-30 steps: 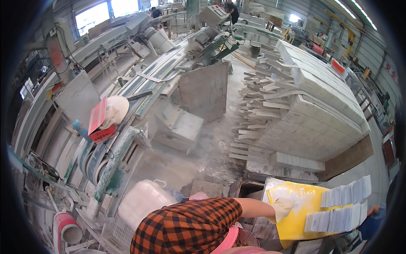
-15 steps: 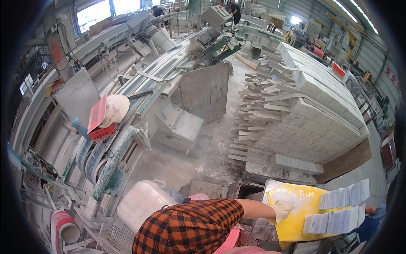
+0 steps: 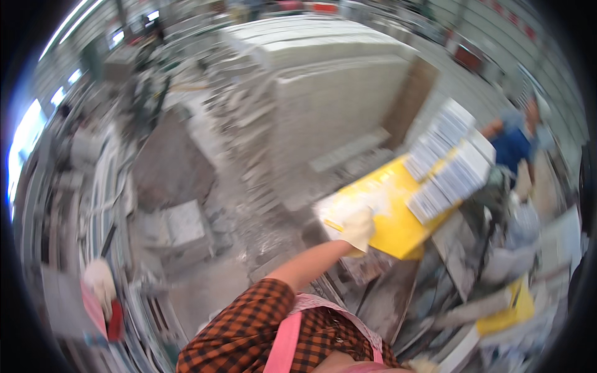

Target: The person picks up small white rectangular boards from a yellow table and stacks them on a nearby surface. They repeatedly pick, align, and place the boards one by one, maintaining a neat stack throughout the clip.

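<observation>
My left hand (image 3: 359, 231), in a cream glove, is at the near left part of a yellow sheet (image 3: 398, 233) with white smears on it. Motion blur hides its fingers, so I cannot tell their grip. Two rows of thin grey-white stone strips, the far row (image 3: 440, 138) and the near row (image 3: 453, 180), stand on edge side by side across the sheet's right end. Only a small pale patch shows at the bottom edge right of my apron; I cannot make out my right hand there.
Beyond the sheet rises a large stack of pale stone slabs (image 3: 336, 99), with uneven strips jutting from its left side. A person in blue (image 3: 516, 146) is right of the strips. Machine rails run down the left. Stone pieces and a yellow item (image 3: 510, 308) lie at lower right.
My view has swung to the right, so the slab stack and yellow sheet sit further left in it. The person in blue shows more fully. My left hand stays at the sheet.
</observation>
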Motion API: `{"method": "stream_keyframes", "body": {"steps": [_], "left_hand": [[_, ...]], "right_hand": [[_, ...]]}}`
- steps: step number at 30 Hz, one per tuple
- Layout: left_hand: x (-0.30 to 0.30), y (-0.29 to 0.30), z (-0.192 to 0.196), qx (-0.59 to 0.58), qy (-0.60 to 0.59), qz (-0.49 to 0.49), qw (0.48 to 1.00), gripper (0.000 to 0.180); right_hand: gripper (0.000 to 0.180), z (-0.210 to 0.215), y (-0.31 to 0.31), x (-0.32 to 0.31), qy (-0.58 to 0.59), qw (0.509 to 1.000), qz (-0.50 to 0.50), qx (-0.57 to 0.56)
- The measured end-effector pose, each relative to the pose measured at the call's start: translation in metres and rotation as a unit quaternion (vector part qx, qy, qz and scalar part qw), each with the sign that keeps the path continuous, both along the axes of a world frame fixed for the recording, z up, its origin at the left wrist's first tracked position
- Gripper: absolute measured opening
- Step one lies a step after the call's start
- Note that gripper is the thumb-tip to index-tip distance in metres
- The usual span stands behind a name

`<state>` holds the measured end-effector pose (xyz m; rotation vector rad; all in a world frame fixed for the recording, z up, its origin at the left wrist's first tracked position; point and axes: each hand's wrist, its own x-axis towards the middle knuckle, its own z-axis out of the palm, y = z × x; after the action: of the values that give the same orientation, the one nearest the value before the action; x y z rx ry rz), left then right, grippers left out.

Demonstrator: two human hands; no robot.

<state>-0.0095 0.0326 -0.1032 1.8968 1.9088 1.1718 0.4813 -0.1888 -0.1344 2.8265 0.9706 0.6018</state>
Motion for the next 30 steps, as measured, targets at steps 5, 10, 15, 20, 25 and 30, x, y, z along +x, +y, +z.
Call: {"method": "stream_keyframes", "body": {"steps": [5,10,15,20,25,30], "left_hand": [[-0.008,0.001,0.011,0.035,0.036,0.008,0.999,0.019],[0.001,-0.001,0.05,-0.17,-0.068,0.065,0.981,0.022],[0.001,0.0,0.065,-0.188,-0.055,0.079,0.977,0.025],[-0.003,-0.006,0.063,-0.164,-0.041,0.088,0.982,0.049],[-0.005,0.002,0.068,-0.213,-0.032,0.064,0.974,0.054],[-0.01,0.006,0.067,-0.225,0.016,0.056,0.973,0.044]], "right_hand": [[0.077,-0.007,-0.034,0.014,0.025,0.999,-0.047,0.01],[0.081,0.008,-0.037,-0.002,0.054,0.996,-0.058,0.027],[0.08,0.018,-0.037,-0.008,0.074,0.995,-0.047,0.037],[0.076,0.011,-0.043,-0.013,0.08,0.993,-0.053,0.072],[0.074,-0.002,-0.05,-0.011,0.075,0.99,-0.033,0.112],[0.08,-0.002,-0.052,-0.007,0.061,0.989,-0.016,0.131]]}}
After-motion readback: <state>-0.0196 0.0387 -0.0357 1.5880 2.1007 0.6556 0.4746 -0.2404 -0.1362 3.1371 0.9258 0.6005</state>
